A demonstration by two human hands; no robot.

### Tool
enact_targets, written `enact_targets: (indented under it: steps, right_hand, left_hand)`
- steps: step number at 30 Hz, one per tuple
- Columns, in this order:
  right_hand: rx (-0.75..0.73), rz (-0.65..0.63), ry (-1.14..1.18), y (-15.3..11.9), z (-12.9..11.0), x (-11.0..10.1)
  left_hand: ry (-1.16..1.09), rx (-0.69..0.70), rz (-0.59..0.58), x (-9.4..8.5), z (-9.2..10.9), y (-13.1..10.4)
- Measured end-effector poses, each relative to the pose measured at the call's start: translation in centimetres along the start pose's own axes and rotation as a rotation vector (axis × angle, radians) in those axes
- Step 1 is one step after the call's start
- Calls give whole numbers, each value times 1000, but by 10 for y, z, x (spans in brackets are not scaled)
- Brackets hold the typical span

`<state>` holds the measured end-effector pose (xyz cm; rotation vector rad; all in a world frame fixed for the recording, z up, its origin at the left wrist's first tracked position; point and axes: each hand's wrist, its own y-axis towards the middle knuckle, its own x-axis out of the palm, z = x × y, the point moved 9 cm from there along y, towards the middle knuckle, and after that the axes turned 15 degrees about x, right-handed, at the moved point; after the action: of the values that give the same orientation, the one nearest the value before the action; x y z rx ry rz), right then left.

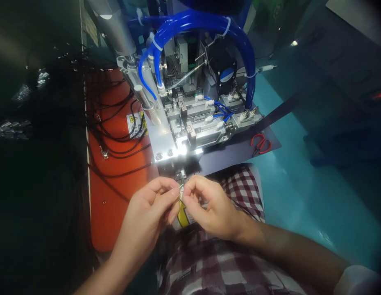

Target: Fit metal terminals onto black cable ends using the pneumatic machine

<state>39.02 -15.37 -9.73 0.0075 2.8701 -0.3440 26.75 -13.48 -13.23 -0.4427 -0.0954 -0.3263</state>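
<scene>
"Pinching, both sides. Left hand (pixel 150 205) and right hand (pixel 213 209) nearly meet in front of the machine (pixel 207 137); thumb and finger together on each, apparently clamped on a thin piece (pixel 181 187) between the tips."

"What is it?"

"Wire-like, by the look; fingertips hide most of it. Yellow label (pixel 183 216) shows below, between the hands."

"Which step?"

"My reading: fine fingertip work on the thin piece itself. The next move would call for small, even finger motion, neither pinch slackening early."

"Edges?"

"Machine's bright front just beyond the fingertips, so little room forward. Orange bench (pixel 116 227) at left, rounded rim beside the left forearm. Black cables (pixel 116 155) looped across it; could snag a sleeve or wrist, I'd judge. Grey board (pixel 221 157) under the machine, corner jutting right over the teal floor (pixel 289 192)."

"Anything on that board?"

"Red-handled pliers (pixel 261 144), near its edge, well apart from both hands."

"Best room?"

"Rightward, and back toward the checked cloth (pixel 244 184) at the lap. Blue hoses (pixel 205 20) arch over the machine, well apart from the fingers."
</scene>
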Motion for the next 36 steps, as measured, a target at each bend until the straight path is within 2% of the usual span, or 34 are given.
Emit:
enact_targets:
  steps: [6,13,16,19,25,27,32,36]
  right_hand:
    - [154,-17,138,12,11,-12]
    - [327,-132,340,16,23,2]
    - [404,-254,453,16,30,10]
    - [396,-368,483,18,30,12]
    - [242,-491,424,26,17,9]
    - [227,-479,396,28,16,8]
    - [307,-260,363,27,24,0]
    - [348,-205,369,22,27,5]
  left_hand:
    - [118,23,-24,-4,-4,0]
    - [157,64,-49,-5,-5,0]
    - [156,64,-78,-6,-5,0]
    - [135,39,-139,-4,-5,2]
    - [158,15,-178,-1,-4,3]
    - [171,21,-156,-2,-4,2]
    - [188,41,-48,-8,-4,1]
    - [205,68,-24,-10,-3,2]
